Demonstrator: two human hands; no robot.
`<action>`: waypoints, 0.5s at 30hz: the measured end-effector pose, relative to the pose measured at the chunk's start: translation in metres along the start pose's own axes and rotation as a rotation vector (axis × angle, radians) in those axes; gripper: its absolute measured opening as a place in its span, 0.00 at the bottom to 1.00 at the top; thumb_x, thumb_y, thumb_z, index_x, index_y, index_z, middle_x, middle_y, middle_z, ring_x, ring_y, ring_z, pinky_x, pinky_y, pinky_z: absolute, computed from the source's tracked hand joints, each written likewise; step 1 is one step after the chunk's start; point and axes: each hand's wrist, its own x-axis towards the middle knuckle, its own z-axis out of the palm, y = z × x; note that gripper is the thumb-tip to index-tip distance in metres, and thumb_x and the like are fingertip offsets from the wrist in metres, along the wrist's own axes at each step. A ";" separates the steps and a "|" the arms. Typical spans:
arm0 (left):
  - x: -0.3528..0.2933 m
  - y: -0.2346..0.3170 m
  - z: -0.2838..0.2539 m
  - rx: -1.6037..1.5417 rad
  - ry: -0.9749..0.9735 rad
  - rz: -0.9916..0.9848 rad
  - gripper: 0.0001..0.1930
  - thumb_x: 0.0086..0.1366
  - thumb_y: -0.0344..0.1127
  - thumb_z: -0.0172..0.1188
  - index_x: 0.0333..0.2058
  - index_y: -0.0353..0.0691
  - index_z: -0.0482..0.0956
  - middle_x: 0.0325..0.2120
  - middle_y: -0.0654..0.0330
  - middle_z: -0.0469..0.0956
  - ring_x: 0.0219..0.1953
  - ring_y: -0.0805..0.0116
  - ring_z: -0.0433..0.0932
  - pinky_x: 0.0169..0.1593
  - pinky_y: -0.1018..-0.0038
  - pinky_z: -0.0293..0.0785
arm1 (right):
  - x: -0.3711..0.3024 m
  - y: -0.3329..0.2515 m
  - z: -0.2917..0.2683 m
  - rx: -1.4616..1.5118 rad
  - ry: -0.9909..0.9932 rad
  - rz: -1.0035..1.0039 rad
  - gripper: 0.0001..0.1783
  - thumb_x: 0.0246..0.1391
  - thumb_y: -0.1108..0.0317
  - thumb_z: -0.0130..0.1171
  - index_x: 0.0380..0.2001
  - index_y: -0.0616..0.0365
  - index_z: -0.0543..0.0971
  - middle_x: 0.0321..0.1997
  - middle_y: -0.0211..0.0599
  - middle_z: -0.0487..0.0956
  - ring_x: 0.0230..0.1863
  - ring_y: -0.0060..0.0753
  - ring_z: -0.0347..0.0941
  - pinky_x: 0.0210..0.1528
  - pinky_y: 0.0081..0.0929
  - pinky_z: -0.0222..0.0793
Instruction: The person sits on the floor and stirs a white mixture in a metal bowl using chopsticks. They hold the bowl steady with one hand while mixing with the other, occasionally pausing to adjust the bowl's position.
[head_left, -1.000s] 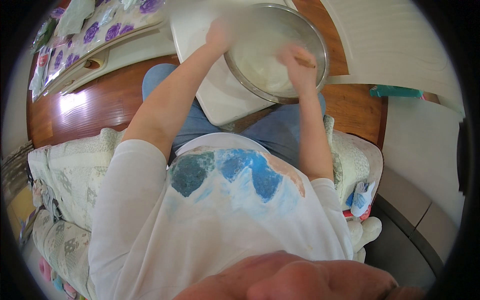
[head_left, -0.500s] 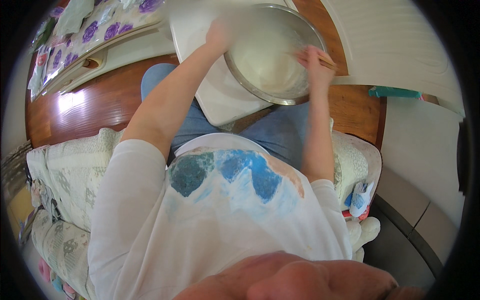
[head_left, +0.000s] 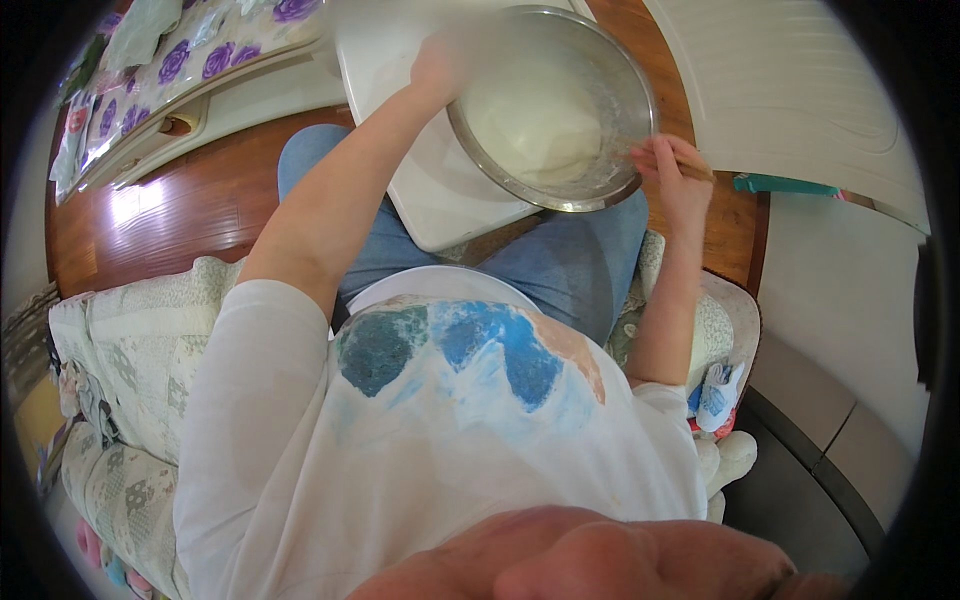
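A wide metal bowl (head_left: 555, 205) rests tilted on a white stool-like surface (head_left: 425, 215) in front of my knees. Pale, creamy white batter (head_left: 540, 135) lies inside, with smears up the right inner wall. At the bowl's right rim, my right hand (head_left: 678, 178) is closed around wooden chopsticks (head_left: 697, 171), whose thin ends point into the bowl. My left hand (head_left: 438, 68) is at the bowl's upper left rim. A hazy patch covers its fingers, so their grip is hidden.
To the left stands a table with a purple-flowered cover (head_left: 215, 60) and bags on it. A patterned sofa (head_left: 150, 340) is under and beside me. A white ribbed panel (head_left: 800, 90) rises at the right, with a green object (head_left: 785, 184) below it. Wooden floor (head_left: 150, 220) shows at left.
My right hand has moved right and slightly down with the chopsticks, from over the bowl's inside to its right rim. The left hand stays in place.
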 end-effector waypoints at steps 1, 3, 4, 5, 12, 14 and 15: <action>0.000 0.001 0.000 -0.021 0.003 -0.018 0.29 0.63 0.57 0.44 0.29 0.30 0.74 0.28 0.45 0.76 0.33 0.50 0.75 0.39 0.62 0.69 | 0.008 0.003 0.009 0.061 -0.001 -0.060 0.09 0.54 0.70 0.55 0.32 0.65 0.78 0.30 0.38 0.79 0.33 0.30 0.78 0.34 0.21 0.75; -0.002 0.002 -0.002 -0.025 0.023 -0.017 0.29 0.63 0.57 0.44 0.29 0.30 0.75 0.28 0.45 0.77 0.33 0.50 0.75 0.40 0.62 0.70 | 0.021 0.009 0.034 0.157 0.036 -0.124 0.09 0.53 0.70 0.55 0.32 0.65 0.78 0.30 0.38 0.79 0.32 0.29 0.78 0.34 0.21 0.75; -0.002 0.002 -0.002 -0.022 0.028 -0.008 0.29 0.63 0.57 0.44 0.29 0.30 0.75 0.28 0.45 0.77 0.34 0.50 0.75 0.40 0.62 0.70 | 0.026 0.012 0.051 0.221 0.010 -0.150 0.08 0.54 0.70 0.55 0.31 0.65 0.78 0.30 0.38 0.80 0.32 0.29 0.78 0.35 0.21 0.75; -0.003 0.003 -0.002 -0.019 0.032 0.003 0.28 0.63 0.56 0.44 0.29 0.30 0.75 0.28 0.45 0.77 0.34 0.50 0.75 0.40 0.62 0.70 | 0.027 0.013 0.064 0.277 0.010 -0.133 0.08 0.54 0.70 0.55 0.31 0.65 0.79 0.30 0.38 0.80 0.32 0.28 0.78 0.36 0.21 0.75; -0.002 0.003 -0.002 0.015 0.020 -0.061 0.28 0.63 0.56 0.43 0.30 0.30 0.75 0.29 0.44 0.77 0.34 0.49 0.75 0.40 0.61 0.70 | -0.016 0.004 0.056 0.170 -0.397 -0.001 0.09 0.55 0.70 0.54 0.32 0.66 0.78 0.32 0.40 0.80 0.34 0.29 0.78 0.38 0.21 0.75; -0.001 0.001 -0.002 0.019 0.010 -0.026 0.28 0.63 0.56 0.43 0.30 0.30 0.75 0.29 0.44 0.77 0.34 0.49 0.75 0.40 0.61 0.69 | -0.014 -0.007 0.020 0.080 -0.436 0.107 0.09 0.55 0.70 0.54 0.33 0.65 0.78 0.33 0.40 0.80 0.36 0.31 0.78 0.39 0.24 0.75; -0.001 0.000 -0.002 0.021 0.002 -0.007 0.28 0.64 0.56 0.43 0.30 0.30 0.75 0.29 0.44 0.77 0.35 0.49 0.75 0.40 0.61 0.69 | -0.013 -0.008 0.006 0.062 -0.354 0.090 0.09 0.55 0.70 0.54 0.33 0.65 0.78 0.32 0.40 0.80 0.35 0.30 0.78 0.38 0.23 0.75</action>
